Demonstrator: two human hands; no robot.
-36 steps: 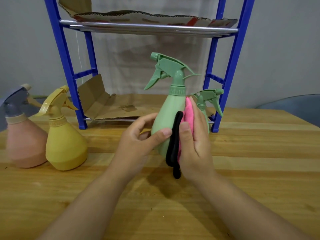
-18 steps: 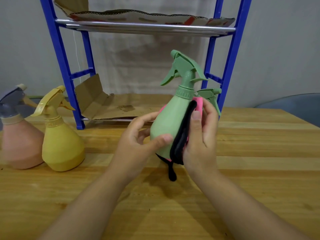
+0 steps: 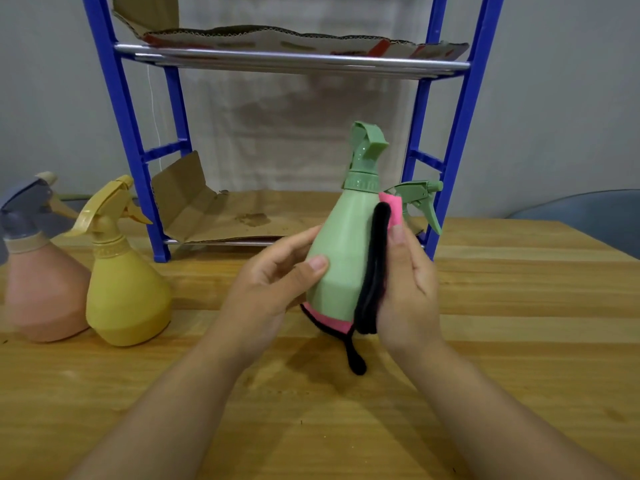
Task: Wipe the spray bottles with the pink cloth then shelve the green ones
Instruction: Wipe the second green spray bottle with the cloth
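No writing shows on the green bottle point(image 3: 341, 258), gripped by the left hand point(image 3: 277, 282); the right hand point(image 3: 405, 282) presses the pink cloth point(image 3: 391, 211) against it, before the blue shelf point(image 3: 460, 109).

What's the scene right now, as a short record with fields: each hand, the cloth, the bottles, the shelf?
left hand: grips the held green bottle by its body
right hand: presses the pink cloth against that bottle's side
other green bottle: behind, by the blue shelf
yellow bottle: on the table, left
pink bottle: beside the yellow one
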